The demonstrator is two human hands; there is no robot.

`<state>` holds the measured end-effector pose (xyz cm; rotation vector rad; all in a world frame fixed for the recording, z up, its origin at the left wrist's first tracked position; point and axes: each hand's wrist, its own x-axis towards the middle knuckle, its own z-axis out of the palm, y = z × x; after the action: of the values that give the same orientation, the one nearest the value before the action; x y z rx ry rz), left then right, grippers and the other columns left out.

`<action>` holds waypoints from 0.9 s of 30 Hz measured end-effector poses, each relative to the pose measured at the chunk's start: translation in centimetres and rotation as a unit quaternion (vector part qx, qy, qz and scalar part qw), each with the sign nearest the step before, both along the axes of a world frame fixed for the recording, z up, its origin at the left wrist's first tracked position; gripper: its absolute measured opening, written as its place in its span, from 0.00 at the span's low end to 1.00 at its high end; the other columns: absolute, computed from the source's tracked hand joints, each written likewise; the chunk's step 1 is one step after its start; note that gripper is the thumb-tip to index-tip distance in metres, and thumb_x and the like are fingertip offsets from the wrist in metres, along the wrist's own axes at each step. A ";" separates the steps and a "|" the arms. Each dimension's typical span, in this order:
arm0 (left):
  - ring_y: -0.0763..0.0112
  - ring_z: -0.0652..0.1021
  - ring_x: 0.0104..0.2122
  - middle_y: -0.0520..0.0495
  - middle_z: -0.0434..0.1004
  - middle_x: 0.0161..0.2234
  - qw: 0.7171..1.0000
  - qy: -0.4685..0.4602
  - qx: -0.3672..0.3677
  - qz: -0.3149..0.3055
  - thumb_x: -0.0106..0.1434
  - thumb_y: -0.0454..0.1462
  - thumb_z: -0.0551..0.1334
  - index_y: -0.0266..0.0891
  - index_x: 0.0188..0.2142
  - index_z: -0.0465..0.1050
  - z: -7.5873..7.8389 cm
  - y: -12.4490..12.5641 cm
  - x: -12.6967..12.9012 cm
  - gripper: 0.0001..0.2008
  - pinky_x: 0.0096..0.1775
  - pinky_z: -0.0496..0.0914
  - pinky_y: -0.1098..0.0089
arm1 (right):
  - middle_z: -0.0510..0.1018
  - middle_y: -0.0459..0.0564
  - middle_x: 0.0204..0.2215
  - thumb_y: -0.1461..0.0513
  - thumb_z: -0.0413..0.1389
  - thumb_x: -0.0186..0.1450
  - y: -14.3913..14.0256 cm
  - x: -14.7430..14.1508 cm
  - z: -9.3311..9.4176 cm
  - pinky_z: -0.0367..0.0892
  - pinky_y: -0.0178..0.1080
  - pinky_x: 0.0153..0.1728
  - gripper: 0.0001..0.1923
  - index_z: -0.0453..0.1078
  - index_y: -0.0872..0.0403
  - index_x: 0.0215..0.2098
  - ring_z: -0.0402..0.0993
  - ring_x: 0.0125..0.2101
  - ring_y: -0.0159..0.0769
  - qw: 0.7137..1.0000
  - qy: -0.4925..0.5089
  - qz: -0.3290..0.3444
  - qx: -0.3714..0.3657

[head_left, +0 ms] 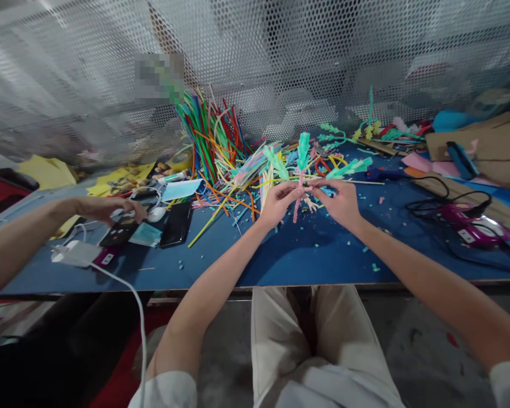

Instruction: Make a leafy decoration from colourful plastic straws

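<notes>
Blue surface (306, 255), spanning the view beneath both hands and strewn with small coloured scraps. Perforated metal screen (280, 56), standing upright along the far edge, well beyond the fingers. Cardboard sheets (488, 141), far right of the fingers, with a pink glue gun (471, 226) and its black cable lying nearer, to the right of the right hand. Straw bundle (208, 136), a leaning sheaf of green, red, orange and yellow straws up and left of the fingers, its loose ends spreading across the surface toward them. Co-worker's arm (38, 226), entering from the left, its hand resting over phones (174, 224) and a white charger (76, 253), well left of the fingers. Left hand (277, 203) and right hand (342, 201), raised side by side just above the surface, thumbs and fingertips meeting at the centre. Straw figure (302, 170), a pink stem with fringed teal and green tips fanning upward; the fingers of both hands are clamped on its stem from either side, so the tips stand above the fingers and the stem's pink lower end hangs below them. Further fringed green pieces (365, 127) lie beyond the fingers, near the screen.
</notes>
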<state>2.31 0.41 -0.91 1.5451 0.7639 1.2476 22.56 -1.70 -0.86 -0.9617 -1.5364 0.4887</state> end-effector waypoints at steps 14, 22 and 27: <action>0.61 0.85 0.37 0.46 0.88 0.35 0.993 0.071 0.080 0.052 0.68 0.56 0.71 0.41 0.39 0.85 -0.1 0.0 -0.3 0.20 0.45 0.78 0.62 | 0.89 0.50 0.42 0.51 0.72 0.64 1.2 -0.1 -1.0 0.77 0.53 0.58 0.11 0.85 0.47 0.39 0.86 0.50 0.52 0.990 0.106 0.080 -0.051; 0.64 0.85 0.37 0.47 0.88 0.37 0.998 0.037 0.044 0.035 0.67 0.53 0.72 0.40 0.42 0.85 -1.1 0.5 0.0 0.19 0.44 0.77 0.65 | 0.89 0.48 0.38 0.49 0.77 0.57 1.1 -1.0 -0.9 0.80 0.51 0.56 0.25 0.76 0.46 0.46 0.88 0.45 0.46 0.966 0.213 0.102 -0.107; 0.61 0.87 0.40 0.44 0.89 0.38 0.999 0.037 0.022 0.034 0.65 0.57 0.72 0.40 0.43 0.86 -1.4 0.5 0.2 0.22 0.44 0.79 0.64 | 0.87 0.49 0.37 0.48 0.73 0.60 1.4 -0.9 -1.1 0.76 0.53 0.59 0.15 0.81 0.49 0.34 0.85 0.45 0.49 0.958 0.204 0.160 -0.123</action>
<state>2.53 0.95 -2.29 1.6208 0.8474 1.2691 21.65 -0.32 -1.93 -0.7362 -1.2717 1.0621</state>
